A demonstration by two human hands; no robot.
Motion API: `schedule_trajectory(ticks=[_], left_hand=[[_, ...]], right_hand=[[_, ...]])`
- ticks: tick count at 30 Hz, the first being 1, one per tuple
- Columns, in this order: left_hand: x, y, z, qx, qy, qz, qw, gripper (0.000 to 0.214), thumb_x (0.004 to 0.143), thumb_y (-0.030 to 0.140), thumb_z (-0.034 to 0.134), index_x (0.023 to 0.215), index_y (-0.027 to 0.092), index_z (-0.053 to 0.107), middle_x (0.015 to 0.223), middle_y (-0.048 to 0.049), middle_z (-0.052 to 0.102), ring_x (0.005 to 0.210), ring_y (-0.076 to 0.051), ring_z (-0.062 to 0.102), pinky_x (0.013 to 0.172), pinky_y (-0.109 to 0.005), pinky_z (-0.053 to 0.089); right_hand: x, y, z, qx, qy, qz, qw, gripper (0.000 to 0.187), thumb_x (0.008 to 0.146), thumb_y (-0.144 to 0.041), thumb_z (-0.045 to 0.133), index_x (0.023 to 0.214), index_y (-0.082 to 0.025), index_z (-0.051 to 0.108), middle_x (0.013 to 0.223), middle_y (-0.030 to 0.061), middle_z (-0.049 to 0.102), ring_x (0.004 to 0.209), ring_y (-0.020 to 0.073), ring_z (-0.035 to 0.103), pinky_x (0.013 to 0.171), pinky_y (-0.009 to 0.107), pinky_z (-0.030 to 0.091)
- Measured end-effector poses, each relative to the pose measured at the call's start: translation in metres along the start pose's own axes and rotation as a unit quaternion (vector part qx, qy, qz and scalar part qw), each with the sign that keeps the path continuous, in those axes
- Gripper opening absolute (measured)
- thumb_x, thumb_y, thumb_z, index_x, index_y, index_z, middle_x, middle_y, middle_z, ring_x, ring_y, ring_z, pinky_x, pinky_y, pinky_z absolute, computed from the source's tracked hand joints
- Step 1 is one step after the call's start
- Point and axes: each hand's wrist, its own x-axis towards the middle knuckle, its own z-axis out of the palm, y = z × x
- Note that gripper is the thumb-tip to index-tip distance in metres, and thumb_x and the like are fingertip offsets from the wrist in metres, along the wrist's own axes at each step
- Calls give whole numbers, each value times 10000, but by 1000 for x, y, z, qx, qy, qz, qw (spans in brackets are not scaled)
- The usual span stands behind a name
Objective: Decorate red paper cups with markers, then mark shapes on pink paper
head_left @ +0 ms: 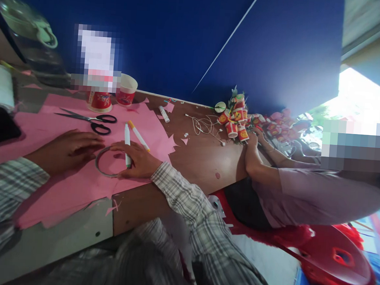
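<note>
A thin grey ring (97, 164) lies on pink paper (73, 186) between my hands. My right hand (141, 160) grips a white marker (127, 134) with a green tip, and its fingertips rest on the ring's right side. My left hand (69, 149) lies low over the paper, fingers stretched out towards the ring's left edge, holding nothing. Black-handled scissors (94, 119) lie open beyond my left hand. A second white marker with an orange cap (140, 137) lies just past my right hand.
Two red paper cups (126, 95) stand at the back, near a glue stick (163, 114). A white cable (200, 125) and paper scraps lie to the right. Beside a cluster of decorated cups (237, 117), a co-worker's arms (257, 158) reach in. A blue partition (171, 37) bounds the table.
</note>
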Motion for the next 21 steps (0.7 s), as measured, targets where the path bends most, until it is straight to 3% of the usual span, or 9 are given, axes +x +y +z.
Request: schedule_trajectory(ticks=[11,18,21], left_hand=[[0,0,1,11,0,3,1000,445,678,509,375,977,269,599,1112,-8,599,1049,-151,482,976,-339,317],[2,27,-13,-28,21,-57,998,514,633,585,382,995,280,581,1101,-10,594,1015,-152,503,935,-322,370],[2,38,-16,-20,5,-47,999,581,570,628,435,1046,314,546,1133,13,579,1048,-168,484,937,-340,365]], right_hand=[[0,0,-1,-2,-4,-5,1000,760,628,-316,761,1274,-185,382,1362,114,489,1278,249,473,1131,399,249],[1,1,-2,12,-13,-1,1000,715,637,-300,755,1251,-183,408,1355,114,490,1273,246,475,1120,397,275],[2,2,-2,8,-13,2,1000,720,622,-297,770,1233,-147,419,1325,121,517,1245,251,477,1109,393,290]])
